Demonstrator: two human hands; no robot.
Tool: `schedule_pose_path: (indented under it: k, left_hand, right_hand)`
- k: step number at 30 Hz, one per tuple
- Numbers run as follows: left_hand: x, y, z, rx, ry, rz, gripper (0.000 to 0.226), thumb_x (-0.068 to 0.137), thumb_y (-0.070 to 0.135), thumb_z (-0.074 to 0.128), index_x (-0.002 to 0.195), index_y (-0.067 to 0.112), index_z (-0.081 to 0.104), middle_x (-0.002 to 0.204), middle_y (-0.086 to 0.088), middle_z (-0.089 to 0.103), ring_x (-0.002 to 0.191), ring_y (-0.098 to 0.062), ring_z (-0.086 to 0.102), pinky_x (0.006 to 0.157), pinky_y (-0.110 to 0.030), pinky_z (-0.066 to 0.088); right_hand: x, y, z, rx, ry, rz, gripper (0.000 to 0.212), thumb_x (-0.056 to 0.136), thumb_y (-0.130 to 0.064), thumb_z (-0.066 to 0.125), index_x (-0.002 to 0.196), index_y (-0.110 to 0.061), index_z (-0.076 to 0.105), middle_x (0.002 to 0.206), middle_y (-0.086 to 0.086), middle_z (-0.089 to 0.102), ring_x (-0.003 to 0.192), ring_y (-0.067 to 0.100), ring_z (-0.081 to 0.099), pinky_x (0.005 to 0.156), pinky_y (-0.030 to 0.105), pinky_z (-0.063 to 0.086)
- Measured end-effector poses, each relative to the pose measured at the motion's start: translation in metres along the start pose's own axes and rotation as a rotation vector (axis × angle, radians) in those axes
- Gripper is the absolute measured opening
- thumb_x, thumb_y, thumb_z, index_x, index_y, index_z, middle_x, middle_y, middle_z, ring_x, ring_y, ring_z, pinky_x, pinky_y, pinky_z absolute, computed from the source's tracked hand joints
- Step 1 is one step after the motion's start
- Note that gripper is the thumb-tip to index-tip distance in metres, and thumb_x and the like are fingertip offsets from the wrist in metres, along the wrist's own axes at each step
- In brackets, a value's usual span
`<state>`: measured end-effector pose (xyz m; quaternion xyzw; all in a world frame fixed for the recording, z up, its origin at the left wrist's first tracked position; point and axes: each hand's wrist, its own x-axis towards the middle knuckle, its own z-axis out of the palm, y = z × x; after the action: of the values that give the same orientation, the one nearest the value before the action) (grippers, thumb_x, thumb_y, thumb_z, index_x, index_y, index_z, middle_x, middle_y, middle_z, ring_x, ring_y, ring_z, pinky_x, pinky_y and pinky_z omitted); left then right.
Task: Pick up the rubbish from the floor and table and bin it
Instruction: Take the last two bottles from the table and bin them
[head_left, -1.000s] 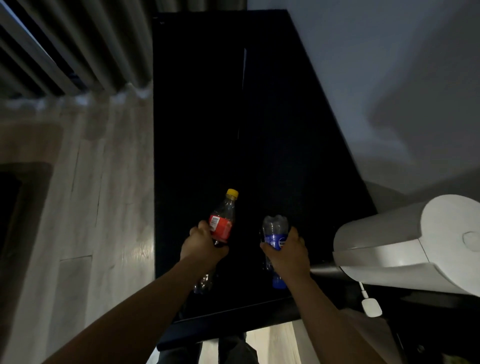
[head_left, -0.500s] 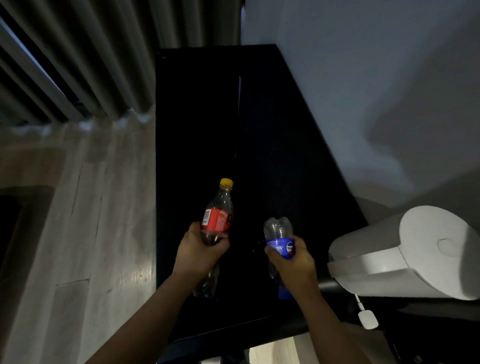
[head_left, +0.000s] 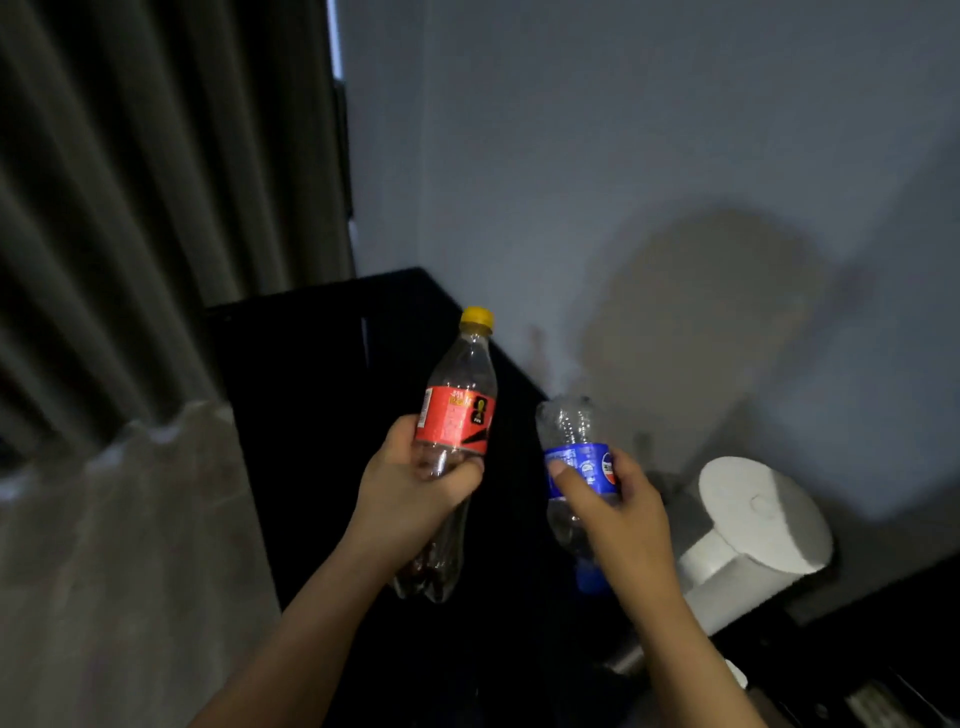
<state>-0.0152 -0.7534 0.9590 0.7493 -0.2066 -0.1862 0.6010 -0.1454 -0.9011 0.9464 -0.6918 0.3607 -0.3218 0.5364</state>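
My left hand (head_left: 410, 493) grips a clear plastic bottle with a red label (head_left: 457, 415) and a yellow cap, held upright with the cap pointing up. My right hand (head_left: 618, 514) grips a second clear bottle with a blue label (head_left: 576, 441), turned over so its blue cap points down below my wrist. Both bottles are held in the air above a black table (head_left: 322, 405). The two hands are side by side, a short gap between them.
A white cylindrical appliance (head_left: 753, 525) lies on its side to the right of the table. A grey wall (head_left: 623, 156) is behind. Dark curtains (head_left: 156, 208) hang at the left above a pale wooden floor (head_left: 130, 571).
Both hands have lifted the bottles higher off the table. The view has tilted up, so more wall and curtain show and less of the table and floor.
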Motion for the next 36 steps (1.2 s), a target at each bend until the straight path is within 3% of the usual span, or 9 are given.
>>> schedule_pose_path:
  k: [7, 10, 14, 16, 19, 23, 29, 33, 36]
  left_hand:
    - [-0.006, 0.071, 0.002, -0.21, -0.277, 0.246, 0.047, 0.053, 0.053, 0.074, 0.096, 0.04, 0.059, 0.089, 0.005, 0.071, 0.08, -0.013, 0.07, 0.075, -0.037, 0.058]
    - [-0.026, 0.094, 0.024, -0.265, -0.415, 0.309, 0.051, 0.054, 0.057, 0.074, 0.099, 0.04, 0.058, 0.09, 0.009, 0.07, 0.08, -0.01, 0.07, 0.072, -0.032, 0.058]
    - [-0.069, 0.123, 0.062, -0.352, -0.602, 0.353, 0.051, 0.058, 0.058, 0.079, 0.1, 0.038, 0.058, 0.088, 0.013, 0.07, 0.077, -0.005, 0.069, 0.058, -0.015, 0.053]
    - [-0.096, 0.136, 0.08, -0.401, -0.702, 0.369, 0.044, 0.06, 0.054, 0.078, 0.096, 0.038, 0.059, 0.087, 0.007, 0.071, 0.076, -0.011, 0.071, 0.061, -0.018, 0.054]
    - [-0.144, 0.157, 0.106, -0.476, -0.857, 0.388, 0.039, 0.059, 0.057, 0.075, 0.09, 0.04, 0.06, 0.085, 0.002, 0.072, 0.075, -0.018, 0.071, 0.067, -0.029, 0.056]
    - [-0.224, 0.183, 0.135, -0.556, -1.062, 0.409, 0.045, 0.063, 0.053, 0.079, 0.097, 0.031, 0.058, 0.085, 0.0, 0.073, 0.072, -0.016, 0.071, 0.063, -0.023, 0.056]
    - [-0.371, 0.203, 0.163, -0.635, -1.356, 0.387, 0.058, 0.06, 0.042, 0.074, 0.105, 0.011, 0.056, 0.084, -0.004, 0.072, 0.068, -0.013, 0.067, 0.06, -0.026, 0.054]
    - [-0.468, 0.197, 0.175, -0.653, -1.555, 0.347, 0.055, 0.06, 0.039, 0.073, 0.102, 0.008, 0.055, 0.082, -0.005, 0.067, 0.068, -0.014, 0.061, 0.058, -0.027, 0.047]
    - [-0.539, 0.193, 0.175, -0.659, -1.69, 0.311, 0.05, 0.059, 0.036, 0.072, 0.099, 0.01, 0.055, 0.08, -0.008, 0.065, 0.063, -0.017, 0.06, 0.053, -0.026, 0.05]
  right_hand:
    - [-0.056, -0.08, -0.038, 0.044, 0.32, -0.141, 0.031, 0.077, -0.037, 0.072, 0.105, -0.027, 0.063, 0.089, -0.005, 0.069, 0.078, 0.007, 0.065, 0.057, 0.011, 0.047]
    - [-0.092, -0.103, -0.065, 0.079, 0.431, -0.196, 0.041, 0.071, -0.043, 0.071, 0.106, -0.023, 0.065, 0.087, -0.003, 0.07, 0.074, 0.01, 0.066, 0.057, 0.012, 0.048]
    - [-0.144, -0.126, -0.107, 0.082, 0.614, -0.255, 0.037, 0.069, -0.04, 0.076, 0.1, -0.022, 0.068, 0.082, -0.002, 0.072, 0.069, 0.008, 0.065, 0.06, 0.018, 0.052]
    - [-0.173, -0.133, -0.129, 0.047, 0.716, -0.27, 0.038, 0.068, -0.04, 0.079, 0.1, -0.025, 0.068, 0.085, -0.005, 0.073, 0.073, 0.006, 0.066, 0.065, 0.017, 0.053]
    - [-0.221, -0.143, -0.165, -0.017, 0.863, -0.281, 0.036, 0.07, -0.042, 0.069, 0.101, -0.024, 0.068, 0.082, -0.007, 0.072, 0.069, 0.002, 0.064, 0.063, 0.014, 0.048]
    - [-0.295, -0.155, -0.211, -0.066, 1.036, -0.274, 0.031, 0.071, -0.045, 0.067, 0.096, -0.027, 0.067, 0.079, -0.002, 0.071, 0.067, 0.009, 0.062, 0.067, 0.029, 0.049]
    - [-0.433, -0.163, -0.271, -0.147, 1.285, -0.262, 0.036, 0.074, -0.046, 0.066, 0.104, -0.025, 0.065, 0.084, -0.005, 0.072, 0.072, 0.008, 0.068, 0.06, 0.017, 0.049]
    - [-0.525, -0.16, -0.294, -0.202, 1.449, -0.253, 0.024, 0.081, -0.036, 0.07, 0.099, -0.022, 0.066, 0.086, 0.001, 0.073, 0.076, 0.014, 0.068, 0.073, 0.033, 0.053]
    - [-0.593, -0.158, -0.302, -0.231, 1.595, -0.213, 0.026, 0.079, -0.035, 0.069, 0.1, -0.02, 0.067, 0.086, 0.001, 0.073, 0.076, 0.015, 0.068, 0.076, 0.037, 0.053]
